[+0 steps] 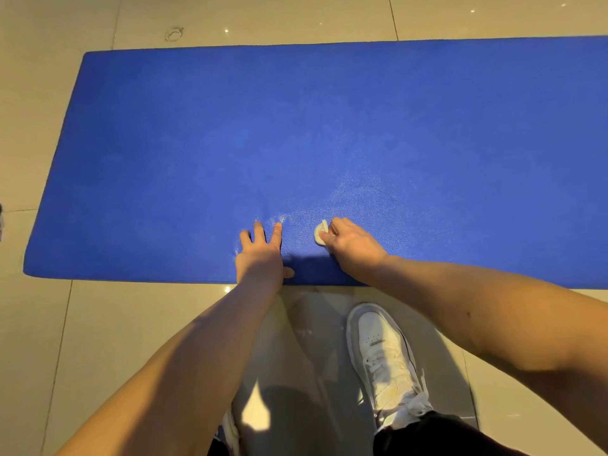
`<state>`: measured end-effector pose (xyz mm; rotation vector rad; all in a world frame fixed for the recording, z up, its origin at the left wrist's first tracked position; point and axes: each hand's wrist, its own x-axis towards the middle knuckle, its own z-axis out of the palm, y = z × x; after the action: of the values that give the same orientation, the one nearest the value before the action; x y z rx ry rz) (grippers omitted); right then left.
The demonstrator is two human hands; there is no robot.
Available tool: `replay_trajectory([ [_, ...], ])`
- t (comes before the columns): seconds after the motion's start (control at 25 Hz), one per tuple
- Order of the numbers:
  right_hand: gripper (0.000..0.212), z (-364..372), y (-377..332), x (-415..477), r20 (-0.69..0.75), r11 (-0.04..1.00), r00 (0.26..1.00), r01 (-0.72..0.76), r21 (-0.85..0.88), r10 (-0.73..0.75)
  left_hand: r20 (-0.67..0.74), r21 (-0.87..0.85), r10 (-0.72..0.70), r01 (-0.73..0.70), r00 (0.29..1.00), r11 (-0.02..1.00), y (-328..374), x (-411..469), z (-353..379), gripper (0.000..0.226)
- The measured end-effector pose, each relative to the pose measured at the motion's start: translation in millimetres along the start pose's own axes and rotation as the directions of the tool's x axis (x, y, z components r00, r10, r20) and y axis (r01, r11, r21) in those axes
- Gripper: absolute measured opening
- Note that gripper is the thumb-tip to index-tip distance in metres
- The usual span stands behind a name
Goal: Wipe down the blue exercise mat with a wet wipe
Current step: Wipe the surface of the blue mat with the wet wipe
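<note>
Mat [329, 126], blue, lies flat on tiled floor [98, 324]; its left end is in view and its right end runs out of frame. Left hand [260, 255] rests on mat close to its near edge, palm down, fingers straight and spread, thumb out along that edge; it holds nothing. Right hand [352, 245] sits on mat just right of left hand and apart from it, fingers curled, pinching wipe [320, 233]. Wipe is white and bunched small. It shows at the fingertips and touches mat surface. Pale speckled sheen [345, 195] marks mat just beyond both hands. White shoe [385, 360] stands on floor off mat's near edge. Ring-shaped mark [174, 33] lies on floor beyond mat's far edge.
</note>
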<state>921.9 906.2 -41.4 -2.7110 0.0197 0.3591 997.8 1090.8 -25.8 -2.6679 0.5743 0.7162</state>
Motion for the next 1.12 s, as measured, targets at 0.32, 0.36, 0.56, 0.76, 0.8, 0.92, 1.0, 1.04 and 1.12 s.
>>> replay_trajectory([
  [0.32,0.019,-9.9,31.8,-1.4,-0.11,0.991,0.986,-0.127,-0.039,0.122,-0.061,0.015,0.023,-0.022,0.998,1.0,-1.4,-2.8,1.7,0.107],
  [0.36,0.02,-11.6,36.8,-1.0,-0.126,0.987,0.982,-0.152,-0.053,0.144,-0.07,0.014,0.027,-0.026,0.997,1.0,-1.6,-3.3,2.7,0.107],
  [0.56,0.015,-20.2,52.4,-4.4,-0.202,0.971,0.954,-0.235,-0.036,0.224,-0.099,0.007,0.028,-0.027,0.995,1.0,-0.8,-4.2,3.8,0.107],
  [0.76,0.022,-12.6,44.6,-1.9,-0.182,0.986,0.969,-0.167,0.025,0.169,-0.112,0.014,0.031,-0.03,0.993,0.999,-0.6,-5.3,3.6,0.107],
  [0.8,0.025,-8.8,41.8,-0.5,-0.175,0.987,0.971,-0.16,0.03,0.162,-0.112,0.016,0.032,-0.03,0.993,0.999,-0.6,-5.5,3.3,0.107],
  [0.92,0.031,1.0,25.7,3.3,-0.178,0.992,0.977,-0.104,0.068,0.114,-0.106,0.021,0.029,-0.027,0.994,0.999,-1.0,-5.9,2.2,0.108],
  [1.0,0.022,5.5,12.5,7.2,-0.169,0.995,0.985,-0.03,0.096,0.046,-0.078,0.016,0.023,-0.022,0.997,1.0,-1.5,-5.2,0.6,0.108],
  [1.04,0.017,8.3,6.2,9.9,-0.144,0.993,0.989,-0.005,0.114,0.022,-0.058,0.016,0.021,-0.021,0.998,1.0,-1.6,-4.5,-0.5,0.109],
  [1.12,0.01,13.5,0.1,16.3,-0.097,0.993,0.995,0.024,0.119,-0.012,-0.018,0.025,0.019,-0.019,1.0,1.0,-1.9,-2.3,-3.2,0.109],
])
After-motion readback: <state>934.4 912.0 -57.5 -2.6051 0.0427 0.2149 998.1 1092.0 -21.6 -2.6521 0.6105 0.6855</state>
